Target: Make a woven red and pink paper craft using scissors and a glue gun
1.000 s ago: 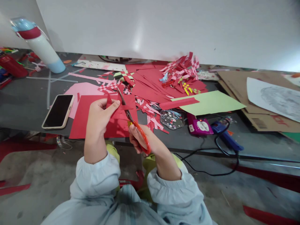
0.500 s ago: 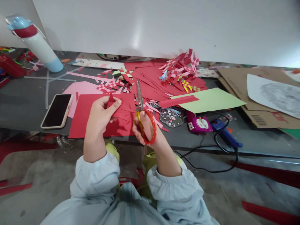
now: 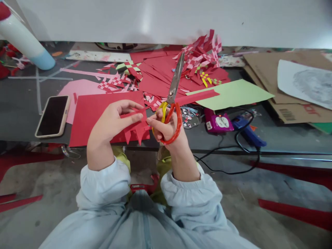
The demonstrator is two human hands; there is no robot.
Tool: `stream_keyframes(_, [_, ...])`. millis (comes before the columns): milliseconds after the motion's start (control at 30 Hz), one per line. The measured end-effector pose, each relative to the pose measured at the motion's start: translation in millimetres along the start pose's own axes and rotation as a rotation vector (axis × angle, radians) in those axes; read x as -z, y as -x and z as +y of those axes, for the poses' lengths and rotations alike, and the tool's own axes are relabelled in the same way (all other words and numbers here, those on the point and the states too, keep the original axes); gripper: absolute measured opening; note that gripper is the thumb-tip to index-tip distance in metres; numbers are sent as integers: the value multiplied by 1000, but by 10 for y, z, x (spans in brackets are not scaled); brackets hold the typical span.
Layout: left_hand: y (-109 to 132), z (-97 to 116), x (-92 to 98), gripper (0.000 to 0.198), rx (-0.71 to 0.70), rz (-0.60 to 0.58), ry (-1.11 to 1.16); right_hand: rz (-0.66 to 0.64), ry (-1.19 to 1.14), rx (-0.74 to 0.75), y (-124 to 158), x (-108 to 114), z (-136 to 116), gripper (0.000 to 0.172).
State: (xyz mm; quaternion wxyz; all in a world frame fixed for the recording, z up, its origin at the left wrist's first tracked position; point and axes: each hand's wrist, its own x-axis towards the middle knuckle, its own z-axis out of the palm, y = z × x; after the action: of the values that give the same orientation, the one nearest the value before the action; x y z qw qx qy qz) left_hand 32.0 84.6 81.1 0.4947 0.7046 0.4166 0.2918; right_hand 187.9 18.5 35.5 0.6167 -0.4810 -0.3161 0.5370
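Between thumb and fingers my left hand (image 3: pixel 114 119) pinches a red paper piece (image 3: pixel 136 129) cut into pointed strips along its lower edge. My right hand (image 3: pixel 169 128) has the scissors (image 3: pixel 173 100) hooked on it by the red and yellow handles, their blades together and pointing up and away. The right thumb and fingertips sit close to the right end of the paper piece; whether they grip it I cannot tell. Below both hands lies a red paper sheet (image 3: pixel 85 119), over pink paper (image 3: pixel 74 88) at its left.
A phone (image 3: pixel 53 116) and a bottle (image 3: pixel 28 41) stand left. Cut red paper (image 3: pixel 155 74) and woven strips (image 3: pixel 199 52) pile up behind. At right are green paper (image 3: pixel 233 93), a purple device (image 3: pixel 218 121), a blue glue gun (image 3: pixel 249 133) with a cable, and cardboard (image 3: pixel 261 77).
The red paper piece has turned so its points face down towards me. My right hand has moved closer to the left one, and the scissors now tilt to the right.
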Motion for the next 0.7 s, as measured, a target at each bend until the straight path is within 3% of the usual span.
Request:
stream_keyframes(200, [-34,-49,-11,38,55,114,181,161,-69,82,-24,-27,-25,43])
stream_keyframes(467, [-122,-148,-30,32,47,387,360,147,-9,98,-14,-15,4,40])
stream_keyframes(700, [-128,-164,-6,28,88,404,354,184,26,73,-31,21,62,37])
